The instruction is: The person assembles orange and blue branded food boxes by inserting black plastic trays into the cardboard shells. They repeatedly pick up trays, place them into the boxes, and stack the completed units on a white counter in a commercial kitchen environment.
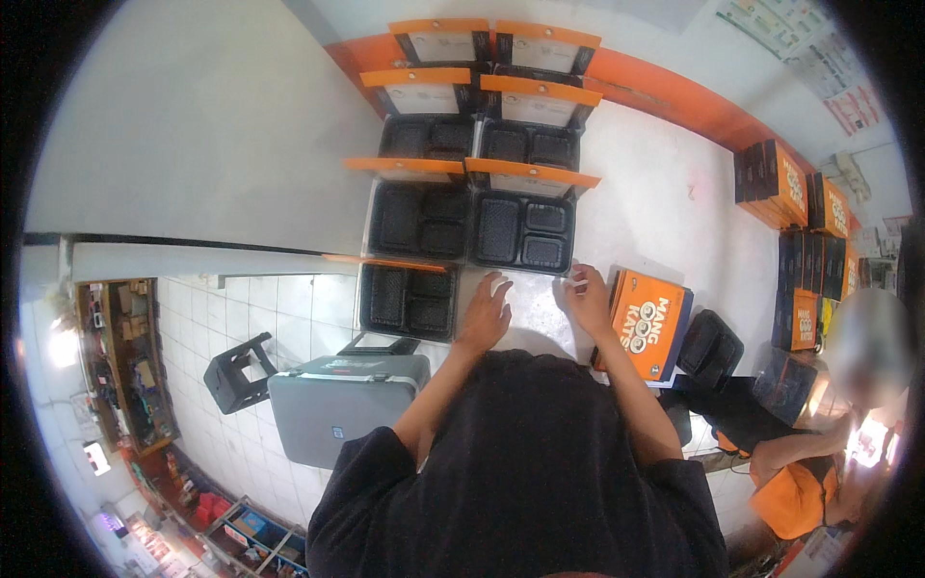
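Note:
My left hand [485, 313] hovers over the near part of the white table, fingers curved and apart, with nothing seen in it. To its right, my right hand [589, 301] is close to the near right corner of a black compartment tray [523, 234]; its fingers look loosely bent and apart, and I cannot tell whether they touch the tray. Beyond my left hand lies another black tray [421, 222], and a third black tray [409, 301] sits at the near left. Orange-edged cardboard lids [532, 176] stand raised behind several trays, laid out in two columns.
A stack of flat orange cartons [647, 328] lies right of my right hand, beside loose black trays [710, 349]. More boxes [776, 183] are piled at the far right, where another person [800, 491] is. A grey bin [347, 409] and a black stool [238, 373] stand left.

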